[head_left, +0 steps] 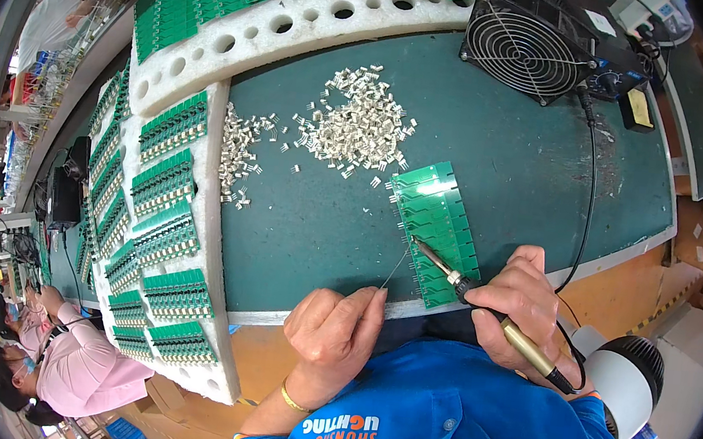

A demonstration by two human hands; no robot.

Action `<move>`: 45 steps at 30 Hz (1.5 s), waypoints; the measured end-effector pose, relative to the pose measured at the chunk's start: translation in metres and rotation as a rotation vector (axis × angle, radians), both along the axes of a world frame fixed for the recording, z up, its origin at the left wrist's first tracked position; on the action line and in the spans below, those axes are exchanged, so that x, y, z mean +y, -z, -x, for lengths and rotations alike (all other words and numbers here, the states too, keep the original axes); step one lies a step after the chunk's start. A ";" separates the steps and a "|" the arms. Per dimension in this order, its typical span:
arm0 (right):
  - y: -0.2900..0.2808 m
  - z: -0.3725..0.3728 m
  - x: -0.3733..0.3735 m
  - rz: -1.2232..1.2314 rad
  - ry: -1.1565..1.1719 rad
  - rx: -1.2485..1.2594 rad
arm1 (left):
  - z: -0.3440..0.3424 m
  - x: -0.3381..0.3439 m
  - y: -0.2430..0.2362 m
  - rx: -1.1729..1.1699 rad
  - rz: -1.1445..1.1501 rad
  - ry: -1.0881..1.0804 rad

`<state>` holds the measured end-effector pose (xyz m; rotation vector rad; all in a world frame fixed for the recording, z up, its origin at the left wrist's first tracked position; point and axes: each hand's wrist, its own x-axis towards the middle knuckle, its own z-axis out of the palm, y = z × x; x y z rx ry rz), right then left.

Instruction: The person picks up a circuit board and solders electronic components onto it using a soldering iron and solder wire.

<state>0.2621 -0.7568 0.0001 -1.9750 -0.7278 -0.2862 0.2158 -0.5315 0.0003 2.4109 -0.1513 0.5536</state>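
Note:
My right hand [522,301] grips a soldering iron [480,305] with a gold-coloured handle, its tip resting on the left edge of a green circuit board panel [441,228] on the green mat [512,177]. My left hand [337,329] pinches a thin solder wire [398,268] that runs up to the iron's tip. A pile of small silver-white connectors [358,125] lies just beyond the panel. The iron's black cable [588,194] loops off to the right.
White foam trays [210,229] holding several rows of green boards stand at the left and across the top. A black fan [523,44] sits at the top right. A white round object [626,381] is by my right elbow. Other people sit at lower left.

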 end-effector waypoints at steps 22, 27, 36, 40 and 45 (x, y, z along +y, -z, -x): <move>0.000 0.006 -0.001 0.001 -0.006 0.006 | 0.001 0.001 0.001 0.007 0.015 0.008; -0.001 0.006 -0.001 0.016 -0.005 0.006 | 0.000 0.001 0.003 -0.019 0.002 0.002; -0.001 0.006 -0.002 0.020 -0.009 0.013 | 0.000 0.000 0.001 0.016 -0.005 -0.016; -0.005 0.005 -0.007 0.032 0.007 0.004 | 0.001 0.005 0.001 -0.021 -0.001 0.010; -0.007 0.006 -0.010 0.022 0.016 0.008 | 0.003 0.005 0.001 -0.010 -0.002 0.002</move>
